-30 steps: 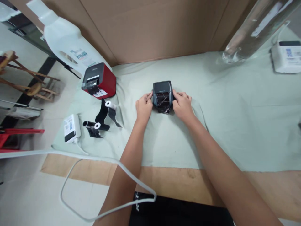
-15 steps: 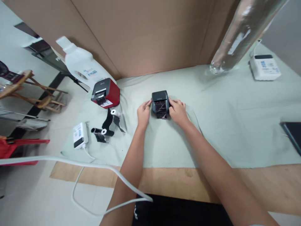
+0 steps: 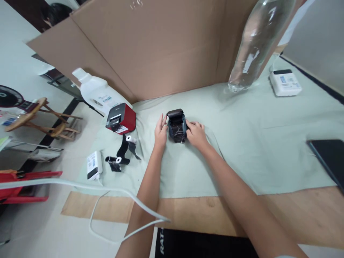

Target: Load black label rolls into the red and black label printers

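A small dark portable label printer point(image 3: 177, 129) stands on the green cloth, its lid point(image 3: 175, 113) raised at the back. A strip of shiny black film point(image 3: 177, 133) lies in its opening and hangs out at the front. My left hand point(image 3: 160, 133) is at the printer's left side, fingers stretched upward beside the lid, thumb close to the casing. My right hand point(image 3: 196, 133) grips the right side with bent fingers. Left of my hands stands a red and black printer point(image 3: 122, 118), with small rolls of black film point(image 3: 123, 161) in front of it.
Behind are a cardboard panel point(image 3: 161, 50), a white jug point(image 3: 98, 91) and a tilted clear bottle point(image 3: 251, 53). White power banks point(image 3: 94, 165) lie on both sides. A dark phone or tablet point(image 3: 328, 157) lies far right. A white cable point(image 3: 120, 191) crosses the near left.
The printer's lid was down and now stands up. My left fingers have straightened away from its side. The whole view has shifted slightly.
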`<state>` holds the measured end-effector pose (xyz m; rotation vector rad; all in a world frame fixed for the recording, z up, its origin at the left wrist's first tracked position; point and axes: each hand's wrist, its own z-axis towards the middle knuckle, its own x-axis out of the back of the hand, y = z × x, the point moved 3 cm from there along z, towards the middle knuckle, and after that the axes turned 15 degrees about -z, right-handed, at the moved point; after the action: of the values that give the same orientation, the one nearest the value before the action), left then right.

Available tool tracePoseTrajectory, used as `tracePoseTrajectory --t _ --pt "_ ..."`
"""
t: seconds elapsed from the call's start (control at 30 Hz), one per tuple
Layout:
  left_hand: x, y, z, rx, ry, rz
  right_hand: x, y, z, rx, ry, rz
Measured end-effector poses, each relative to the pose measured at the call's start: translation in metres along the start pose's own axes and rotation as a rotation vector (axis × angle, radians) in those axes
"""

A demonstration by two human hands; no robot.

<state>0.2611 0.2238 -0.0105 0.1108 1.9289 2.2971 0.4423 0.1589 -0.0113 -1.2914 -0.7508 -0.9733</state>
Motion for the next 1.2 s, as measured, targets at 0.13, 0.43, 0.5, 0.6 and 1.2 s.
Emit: tracePoseTrajectory --t 0.13,0.43,0.5,0.6,1.2 --pt "-0.009 0.015 0.030 0.052 -0.035 0.313 0.001 -0.001 -0.001 0.005 -0.011 0.014" --pt "-0.027 0.065 0.048 -0.170 -0.255 1.074 0.002 -0.001 -0.001 0.000 -0.012 0.020" --pt "-0.036 0.063 0.058 -0.074 -0.391 1.194 0.003 -0.001 -0.002 0.005 -0.009 0.028" --pt "-0.044 0.059 0.071 0.069 -0.458 1.288 0.002 0.000 -0.002 0.015 0.006 0.033" --pt "0.091 0.151 -0.073 0.246 0.030 0.719 -0.003 0.003 0.001 0.021 0.040 -0.001"
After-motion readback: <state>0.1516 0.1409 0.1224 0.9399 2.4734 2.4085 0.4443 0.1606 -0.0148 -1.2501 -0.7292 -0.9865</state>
